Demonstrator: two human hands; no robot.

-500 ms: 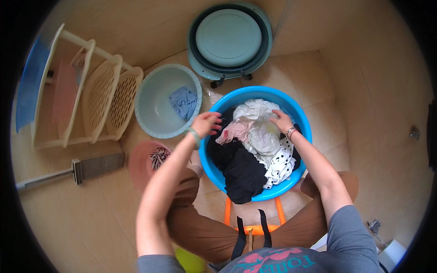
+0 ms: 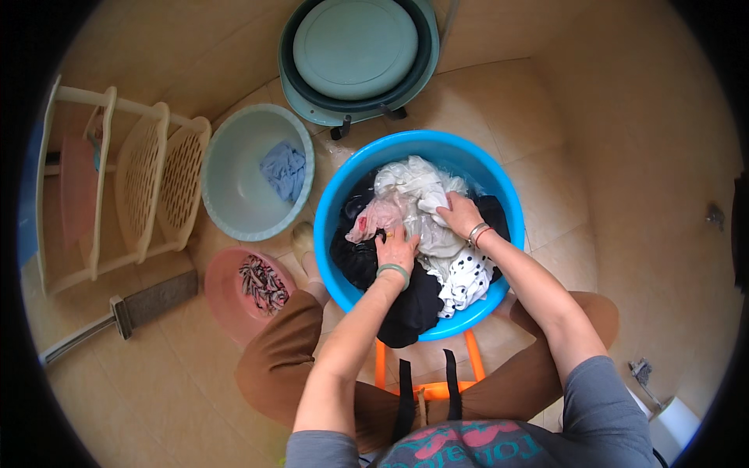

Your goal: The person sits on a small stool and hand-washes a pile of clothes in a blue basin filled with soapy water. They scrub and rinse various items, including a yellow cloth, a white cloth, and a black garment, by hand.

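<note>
A blue tub point(image 2: 511, 226) in front of me is filled with wet laundry. My right hand point(image 2: 462, 216) has its fingers closed on a bunched white garment point(image 2: 421, 183). My left hand point(image 2: 396, 251) lies spread on the clothes, between a pink cloth point(image 2: 378, 217) and a black garment point(image 2: 409, 308). Beside my right forearm is a white cloth with black dots point(image 2: 468, 282). The black garment hangs over the tub's near rim. Water and wet folds show around the white garment.
To the left stand a pale green basin point(image 2: 234, 175) with a blue cloth point(image 2: 283, 169) and a pink basin point(image 2: 222, 285) holding a striped cloth point(image 2: 263, 285). A cream rack point(image 2: 144, 183) and a flat mop point(image 2: 160, 300) are farther left. Folded green basins point(image 2: 355, 51) lean by the wall.
My left hand has come down from above the tub's left side onto the clothes. My right hand has moved slightly lower and grips the white garment. The whole view has shifted.
</note>
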